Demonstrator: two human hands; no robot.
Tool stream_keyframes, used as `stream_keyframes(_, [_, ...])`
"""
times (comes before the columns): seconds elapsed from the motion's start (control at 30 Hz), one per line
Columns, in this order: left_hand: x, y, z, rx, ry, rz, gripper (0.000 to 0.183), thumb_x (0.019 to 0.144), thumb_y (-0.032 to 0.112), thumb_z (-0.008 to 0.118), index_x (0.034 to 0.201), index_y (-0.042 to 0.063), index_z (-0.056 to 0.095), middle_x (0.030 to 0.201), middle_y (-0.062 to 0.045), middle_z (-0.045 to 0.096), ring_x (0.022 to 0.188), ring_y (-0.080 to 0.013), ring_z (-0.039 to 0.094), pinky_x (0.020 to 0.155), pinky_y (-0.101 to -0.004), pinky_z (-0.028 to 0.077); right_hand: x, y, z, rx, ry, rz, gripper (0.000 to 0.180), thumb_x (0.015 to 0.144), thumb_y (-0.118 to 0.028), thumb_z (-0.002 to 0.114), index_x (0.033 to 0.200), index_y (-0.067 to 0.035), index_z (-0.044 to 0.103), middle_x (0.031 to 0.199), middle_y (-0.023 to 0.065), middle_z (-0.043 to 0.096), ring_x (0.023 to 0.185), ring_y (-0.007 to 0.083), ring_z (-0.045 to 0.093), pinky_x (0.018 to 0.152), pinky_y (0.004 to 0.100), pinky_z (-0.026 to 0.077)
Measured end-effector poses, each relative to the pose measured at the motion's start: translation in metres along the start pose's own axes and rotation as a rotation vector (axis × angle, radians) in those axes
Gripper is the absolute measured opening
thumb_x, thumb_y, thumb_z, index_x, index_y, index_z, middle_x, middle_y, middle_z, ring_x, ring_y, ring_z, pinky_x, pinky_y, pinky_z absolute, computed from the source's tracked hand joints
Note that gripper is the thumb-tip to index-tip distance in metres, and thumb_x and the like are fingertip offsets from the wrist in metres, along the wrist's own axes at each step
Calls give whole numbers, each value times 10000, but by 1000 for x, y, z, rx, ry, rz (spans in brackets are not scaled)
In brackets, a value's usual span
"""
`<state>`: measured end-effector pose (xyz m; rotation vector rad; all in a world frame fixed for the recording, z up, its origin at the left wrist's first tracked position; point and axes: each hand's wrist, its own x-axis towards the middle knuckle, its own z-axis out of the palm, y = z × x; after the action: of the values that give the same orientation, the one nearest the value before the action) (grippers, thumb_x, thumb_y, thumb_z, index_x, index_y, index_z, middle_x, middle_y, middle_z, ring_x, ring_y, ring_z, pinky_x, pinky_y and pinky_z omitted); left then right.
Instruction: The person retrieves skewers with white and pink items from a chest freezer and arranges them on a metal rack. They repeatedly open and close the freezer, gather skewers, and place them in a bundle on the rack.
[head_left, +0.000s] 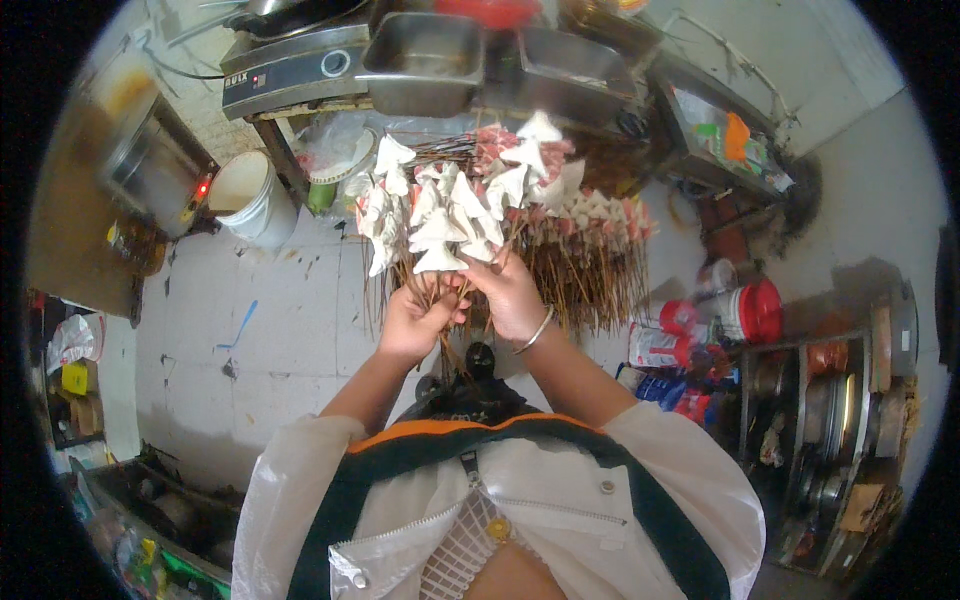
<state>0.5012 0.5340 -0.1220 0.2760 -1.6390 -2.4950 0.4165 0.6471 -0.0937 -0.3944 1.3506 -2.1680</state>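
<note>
My left hand (416, 315) is closed around the lower ends of a bundle of thin brown skewers. White, roughly triangular food pieces (439, 229) sit on the upper ends, with bits of pink among them. My right hand (506, 292), with a bangle at the wrist, grips skewers just below the white pieces, touching the left hand's fingers. Behind and to the right, many more skewers (592, 277) with pink and white pieces (600, 214) lie close together, their bare ends towards me. Pinker skewered pieces (495, 142) lie farther back. What holds these skewers up is hidden.
An electric cooker (300, 75) and steel pans (424, 82) stand along the far counter. A white bucket (251, 199) is on the floor at left, and a blue utensil (244, 324) lies nearer. At right are a red-and-white tub (750, 311), bags and a metal rack (802, 420).
</note>
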Motion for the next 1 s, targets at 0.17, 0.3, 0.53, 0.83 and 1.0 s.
stream_keyframes(0.17, [-2, 3, 0, -84, -46, 13, 187, 858, -20, 450, 1030, -19, 523, 889, -114, 619, 740, -154, 607, 674, -260, 500, -2, -5, -6, 321, -141, 278, 158, 876, -155, 545, 1003, -62, 552, 846, 12, 598, 668, 79, 516, 468, 233, 409])
stream_keyframes(0.3, [-1, 1, 4, -56, 21, 103, 153, 848, -22, 472, 983, -10, 543, 881, -68, 605, 770, -112, 571, 695, -234, 463, -1, -1, -2, 176, -76, 227, 147, 879, -161, 543, 979, -56, 567, 859, 10, 607, 716, 69, 531, 552, 214, 418])
stream_keyframes(0.53, [-4, 15, -7, 117, -112, 134, 80, 830, -14, 514, 891, 19, 553, 816, 12, 546, 745, -61, 483, 660, -208, 400, -1, -11, -4, 26, -51, 99, 170, 908, -157, 488, 987, -21, 552, 864, 37, 606, 807, 112, 549, 744, 255, 419])
stream_keyframes(0.83, [0, 20, -2, 116, -179, 70, 101, 835, 15, 526, 932, 13, 554, 874, -15, 568, 805, -87, 507, 721, -235, 409, 34, -85, -43, -132, 166, -114, 128, 879, -130, 518, 955, -30, 495, 717, 53, 554, 653, 162, 560, 640, 268, 471])
stream_keyframes(1.0, [4, 19, -2, 29, -141, -5, 196, 869, 63, 481, 1035, -23, 539, 860, -71, 611, 791, -142, 592, 718, -263, 468, 46, -183, -108, -586, 232, -117, 125, 889, -176, 512, 937, -61, 509, 672, 14, 527, 622, 113, 527, 567, 241, 428])
